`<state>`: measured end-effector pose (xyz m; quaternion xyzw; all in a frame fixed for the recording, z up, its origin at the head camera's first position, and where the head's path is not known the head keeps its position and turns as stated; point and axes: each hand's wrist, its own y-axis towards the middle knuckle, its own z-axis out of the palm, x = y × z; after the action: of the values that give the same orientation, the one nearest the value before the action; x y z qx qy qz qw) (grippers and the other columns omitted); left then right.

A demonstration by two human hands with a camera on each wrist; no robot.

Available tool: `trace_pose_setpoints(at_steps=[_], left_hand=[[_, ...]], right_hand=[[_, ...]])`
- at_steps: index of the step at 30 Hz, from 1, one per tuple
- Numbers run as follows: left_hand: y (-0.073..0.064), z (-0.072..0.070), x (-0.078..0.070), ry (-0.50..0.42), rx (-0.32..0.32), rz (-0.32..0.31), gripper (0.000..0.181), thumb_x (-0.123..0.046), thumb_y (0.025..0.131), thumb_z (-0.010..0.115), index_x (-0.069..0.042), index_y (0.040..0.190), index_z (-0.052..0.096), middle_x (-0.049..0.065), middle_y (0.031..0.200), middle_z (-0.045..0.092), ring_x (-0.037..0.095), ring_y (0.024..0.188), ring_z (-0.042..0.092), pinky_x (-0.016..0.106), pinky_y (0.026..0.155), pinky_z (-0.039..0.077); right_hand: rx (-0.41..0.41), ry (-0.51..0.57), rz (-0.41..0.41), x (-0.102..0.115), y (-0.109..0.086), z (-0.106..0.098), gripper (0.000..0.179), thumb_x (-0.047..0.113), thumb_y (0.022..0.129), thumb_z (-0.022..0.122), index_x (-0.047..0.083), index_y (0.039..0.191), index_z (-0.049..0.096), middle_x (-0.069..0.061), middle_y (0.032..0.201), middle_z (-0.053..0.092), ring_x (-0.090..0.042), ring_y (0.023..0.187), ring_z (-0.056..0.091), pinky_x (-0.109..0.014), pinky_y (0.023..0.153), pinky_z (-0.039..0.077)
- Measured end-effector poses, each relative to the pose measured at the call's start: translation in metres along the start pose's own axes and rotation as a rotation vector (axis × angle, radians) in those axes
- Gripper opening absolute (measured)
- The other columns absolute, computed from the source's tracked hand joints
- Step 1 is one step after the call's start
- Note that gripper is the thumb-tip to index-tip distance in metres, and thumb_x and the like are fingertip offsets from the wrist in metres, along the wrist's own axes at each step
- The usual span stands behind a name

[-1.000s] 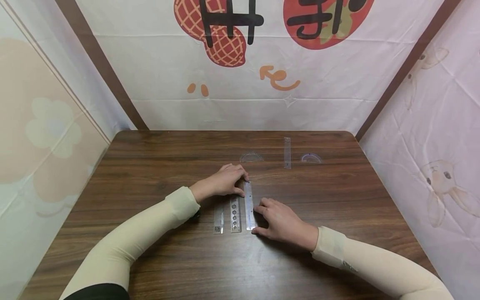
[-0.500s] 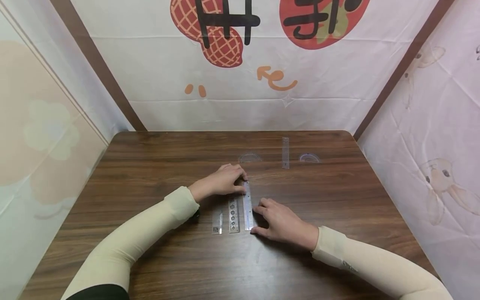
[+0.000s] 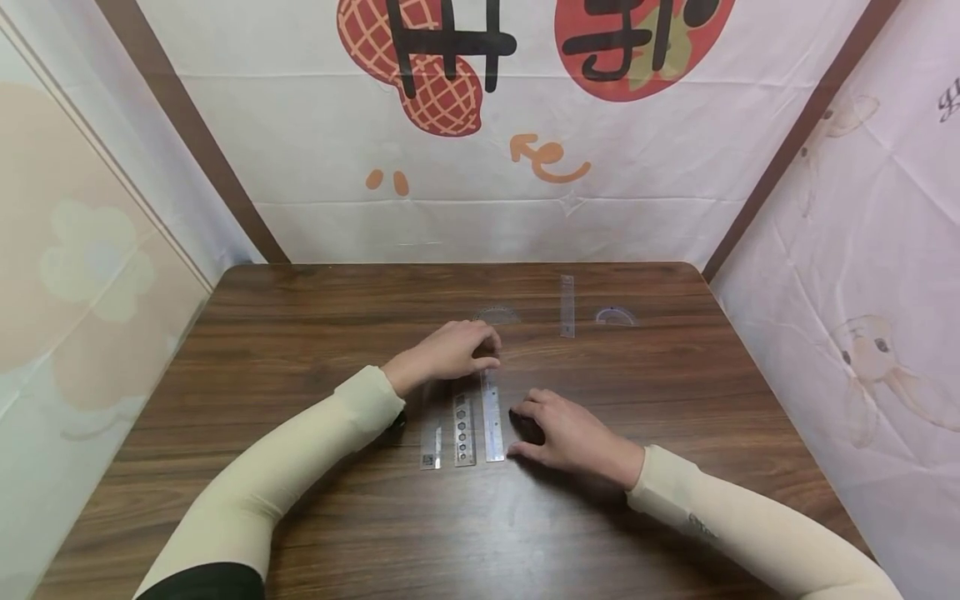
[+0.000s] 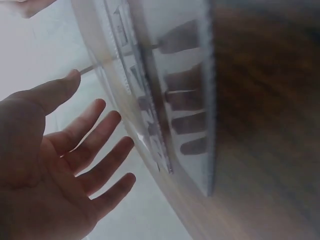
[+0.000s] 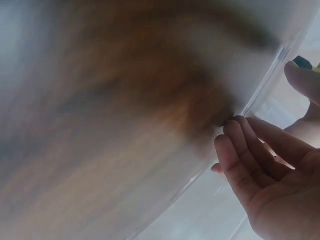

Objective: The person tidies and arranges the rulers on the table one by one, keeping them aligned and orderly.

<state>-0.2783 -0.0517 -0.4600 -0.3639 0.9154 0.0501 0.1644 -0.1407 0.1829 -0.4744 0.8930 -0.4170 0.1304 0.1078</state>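
Observation:
Three clear rulers lie side by side, lengthwise, in the head view: a plain one [image 3: 431, 450] on the left, one with hexagon cut-outs [image 3: 463, 429] in the middle, and a third ruler [image 3: 492, 425] on the right. My left hand [image 3: 453, 350] hovers around the far end of the right-hand ruler and hides part of it. In the left wrist view its fingers [image 4: 105, 160] are spread, apart from the rulers. Just right of that same ruler is my right hand [image 3: 566, 433], fingers loosely bent, with nothing visibly held.
Toward the back of the wooden table [image 3: 337, 300] lie a clear protractor [image 3: 497, 315], another short ruler [image 3: 567, 307] and a second protractor [image 3: 615, 317]. A printed cloth [image 3: 450, 225] hangs behind the table's far edge.
My left hand has come up off the far end of the right-hand ruler. My right hand has drawn slightly away to the right. The rulers stay in their row.

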Motion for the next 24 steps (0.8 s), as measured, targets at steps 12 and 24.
trace_pose_setpoints(at_steps=[12,24], left_hand=[[0.034,-0.016,0.003,-0.051,0.078,-0.004,0.052,-0.04,0.107,0.068,-0.011,0.149,0.061,0.009,0.152,0.056,0.033,0.145,0.05,0.056,0.123,0.035],[0.073,-0.016,0.006,-0.028,0.114,-0.032,0.06,-0.044,0.107,0.067,-0.012,0.156,0.054,0.012,0.163,0.046,0.036,0.153,0.04,0.056,0.127,0.027]], right_hand=[[-0.034,0.003,0.136,-0.036,0.008,-0.026,0.06,0.039,0.096,0.084,0.001,0.138,0.069,-0.013,0.126,0.068,-0.026,0.112,0.068,-0.047,0.095,0.058],[-0.089,-0.023,0.215,-0.092,0.019,-0.036,0.061,0.043,0.097,0.082,0.002,0.14,0.068,-0.016,0.136,0.066,-0.037,0.127,0.063,-0.055,0.107,0.052]])
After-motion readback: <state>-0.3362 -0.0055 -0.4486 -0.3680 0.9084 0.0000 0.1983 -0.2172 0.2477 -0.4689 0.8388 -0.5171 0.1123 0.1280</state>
